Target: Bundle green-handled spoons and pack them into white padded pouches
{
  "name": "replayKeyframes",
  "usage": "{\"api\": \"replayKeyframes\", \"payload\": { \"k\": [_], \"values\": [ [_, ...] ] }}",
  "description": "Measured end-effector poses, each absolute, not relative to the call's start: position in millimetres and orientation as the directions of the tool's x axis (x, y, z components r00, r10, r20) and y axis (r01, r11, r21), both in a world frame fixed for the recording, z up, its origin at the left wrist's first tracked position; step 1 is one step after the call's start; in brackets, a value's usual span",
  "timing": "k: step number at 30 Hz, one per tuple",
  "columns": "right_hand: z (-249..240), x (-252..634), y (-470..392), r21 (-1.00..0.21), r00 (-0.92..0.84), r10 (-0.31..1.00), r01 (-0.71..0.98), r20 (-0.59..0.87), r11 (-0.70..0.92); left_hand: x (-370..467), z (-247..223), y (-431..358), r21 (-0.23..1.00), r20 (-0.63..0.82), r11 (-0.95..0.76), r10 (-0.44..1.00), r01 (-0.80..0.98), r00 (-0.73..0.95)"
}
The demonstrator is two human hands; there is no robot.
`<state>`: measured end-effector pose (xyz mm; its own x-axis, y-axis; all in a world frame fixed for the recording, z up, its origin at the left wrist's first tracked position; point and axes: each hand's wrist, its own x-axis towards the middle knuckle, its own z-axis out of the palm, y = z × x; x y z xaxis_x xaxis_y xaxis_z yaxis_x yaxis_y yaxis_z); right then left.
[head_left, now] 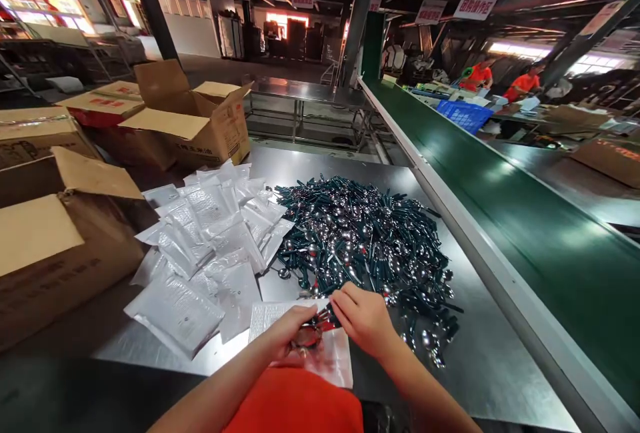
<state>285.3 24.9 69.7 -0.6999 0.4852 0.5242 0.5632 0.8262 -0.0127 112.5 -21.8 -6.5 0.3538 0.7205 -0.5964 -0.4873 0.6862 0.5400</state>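
Observation:
A few shiny spoons (pixel 309 335) with dark green handles are gripped in my left hand (pixel 289 331), close to my body. My right hand (pixel 366 321) has its fingers closed at the handle end of the same spoons; the fingers partly hide what they pinch. Under both hands lies a flat plastic bag (pixel 340 361) with a printed white part at its left. Just beyond my hands spreads a large heap of spoons (pixel 365 233) with dark green handles. To the left is a pile of white plastic packets (pixel 205 233).
Open cardboard boxes (pixel 215 126) stand along the left side of the metal table (pixel 500 366). A green conveyor belt (pixel 525 219) runs along the right. Beyond it are a blue crate (pixel 463 116) and two people in orange shirts (pixel 524 86).

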Motion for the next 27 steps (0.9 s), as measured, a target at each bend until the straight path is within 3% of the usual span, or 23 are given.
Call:
{"api": "replayKeyframes", "payload": {
  "k": [4, 8, 12, 16, 19, 22, 27],
  "values": [
    [60.6, 279.2, 19.1, -0.006, -0.6, 0.512, 0.646, 0.614, 0.764, 113.8, -12.7, -24.4, 0.492, -0.652, 0.748, 0.656, -0.446, 0.381],
    [54.7, 274.6, 17.1, -0.065, -0.494, 0.553, 0.703, 0.671, 0.708, 106.3, -8.4, -21.8, 0.524, -0.63, 0.693, 0.707, -0.495, 0.323],
    [55.7, 265.5, 17.0, -0.176, -0.338, 0.573, 0.731, 0.747, 0.66, 110.4, -4.4, -23.5, 0.622, -0.576, 0.615, 0.779, -0.484, 0.249],
    [55.8, 258.7, 12.6, -0.335, -0.158, 0.608, 0.714, 0.778, 0.615, 118.4, -7.5, -24.4, 0.648, -0.52, 0.469, 0.848, -0.6, 0.102],
    [54.0, 255.9, 6.5, -0.567, -0.027, 0.722, 0.598, 0.692, 0.566, 118.6, -8.1, -24.7, 0.627, -0.55, 0.446, 0.834, -0.639, 0.044],
    [54.6, 254.7, 3.1, -0.783, 0.052, 0.861, 0.446, 0.507, 0.434, 116.3, -4.6, -26.6, 0.631, -0.559, 0.444, 0.829, -0.636, 0.024],
    [62.5, 254.8, -0.4, -0.926, 0.016, 0.954, 0.246, 0.301, 0.288, 114.8, -1.1, -29.6, 0.654, -0.538, 0.394, 0.842, -0.645, -0.032]
  ]
}}
